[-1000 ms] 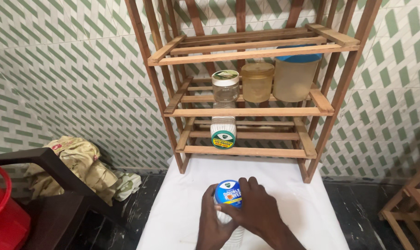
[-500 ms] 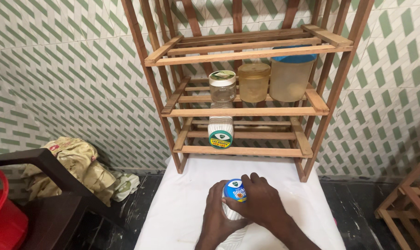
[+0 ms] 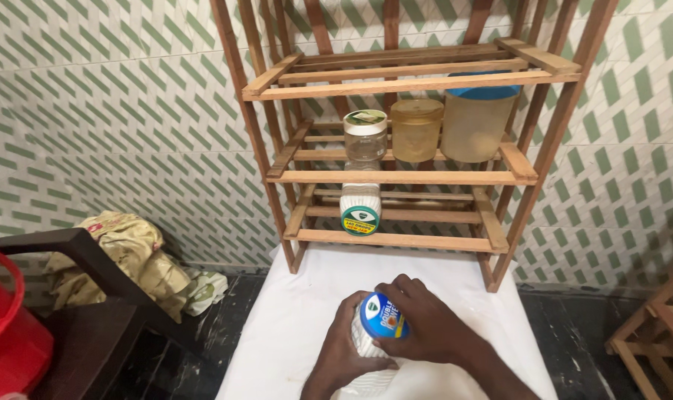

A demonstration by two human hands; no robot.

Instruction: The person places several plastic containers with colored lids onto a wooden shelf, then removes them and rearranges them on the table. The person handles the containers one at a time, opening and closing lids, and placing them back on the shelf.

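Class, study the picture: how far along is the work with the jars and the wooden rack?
Already done: four jars sit on the wooden rack, three on the middle shelf, including a clear jar, and a green-lidded jar on the lowest. In hand: both the left hand and the right hand grip a blue-lidded jar over the white cloth. Left: this jar is not yet shelved.

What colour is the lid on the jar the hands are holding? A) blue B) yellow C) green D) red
A: the white jar wrapped by the left hand and right hand has a blue lid.
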